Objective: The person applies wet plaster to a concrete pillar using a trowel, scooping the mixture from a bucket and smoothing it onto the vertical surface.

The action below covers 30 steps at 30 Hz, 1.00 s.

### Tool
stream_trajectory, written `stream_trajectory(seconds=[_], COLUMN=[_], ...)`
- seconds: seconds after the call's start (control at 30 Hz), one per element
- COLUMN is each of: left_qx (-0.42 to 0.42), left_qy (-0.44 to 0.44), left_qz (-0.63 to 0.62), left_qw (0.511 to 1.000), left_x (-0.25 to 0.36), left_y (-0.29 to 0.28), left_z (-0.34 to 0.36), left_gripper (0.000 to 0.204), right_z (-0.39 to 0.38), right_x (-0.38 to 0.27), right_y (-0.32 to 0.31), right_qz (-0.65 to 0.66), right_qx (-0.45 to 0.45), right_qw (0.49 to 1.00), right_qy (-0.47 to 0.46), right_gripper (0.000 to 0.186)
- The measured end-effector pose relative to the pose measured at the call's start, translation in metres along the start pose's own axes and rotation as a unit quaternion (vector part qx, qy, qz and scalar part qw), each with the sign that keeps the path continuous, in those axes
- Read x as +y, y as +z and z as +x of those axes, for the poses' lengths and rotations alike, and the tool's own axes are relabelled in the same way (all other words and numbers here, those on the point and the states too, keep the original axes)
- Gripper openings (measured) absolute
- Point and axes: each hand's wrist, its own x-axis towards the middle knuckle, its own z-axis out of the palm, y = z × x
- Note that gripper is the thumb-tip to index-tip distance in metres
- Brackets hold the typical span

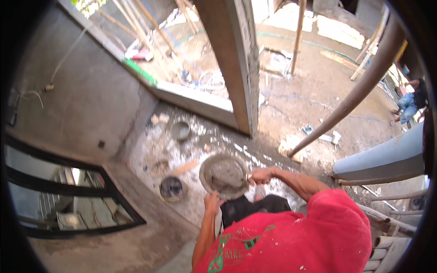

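A round tub of wet grey mortar (223, 169) sits on the splattered floor just beyond my feet. My right hand (258, 175) is closed on a trowel handle at the tub's right, with the blade down in the mortar. My left hand (212, 200) is at the tub's near left, fingers curled; what they grip, if anything, I cannot make out. A dark bucket (171, 186) stands left of it, and a smaller grey bucket (181, 131) farther back. A light board (184, 167) lies between them.
A concrete wall (68, 100) with loose wires and a black-framed window (59, 177) are left. A column (241, 68), a leaning pole (346, 100) and upright props stand ahead. Bamboo poles and a pale pipe (373, 154) are right; another person (409, 102) is at far right.
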Motion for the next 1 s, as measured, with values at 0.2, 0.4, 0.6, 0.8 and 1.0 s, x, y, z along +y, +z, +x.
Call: stream_trajectory(seconds=[0.2, 0.4, 0.6, 0.8, 1.0], left_qx=[-0.006, 0.009, 0.02, 0.049, 0.045], left_qy=[-0.001, -0.007, -0.025, -0.018, -0.028], left_qz=[0.028, 0.065, 0.055, 0.081, 0.062], left_qw=[1.0, 0.998, 0.998, 0.995, 0.997], left_x=[0.004, 0.004, 0.006, 0.013, 0.014], left_y=[-0.01, -0.027, -0.01, -0.008, -0.007], left_z=[0.005, 0.021, 0.012, -0.005, -0.012], left_gripper=[0.028, 0.026, 0.029, 0.039, 0.038], right_z=[-0.043, -0.074, -0.127, -0.085, 0.061], right_x=[-0.139, -0.252, -0.309, -0.313, -0.197], right_y=[-0.016, -0.113, -0.235, -0.285, -0.139], right_qz=[0.488, 0.471, 0.167, 0.128, 0.06], right_qx=[0.197, 0.517, 0.856, 0.923, 0.808], right_qw=[0.85, 0.645, 0.345, 0.18, 0.558], right_qy=[0.02, -0.31, -0.348, -0.315, -0.179], right_gripper=[0.027, 0.039, 0.044, 0.052, 0.048])
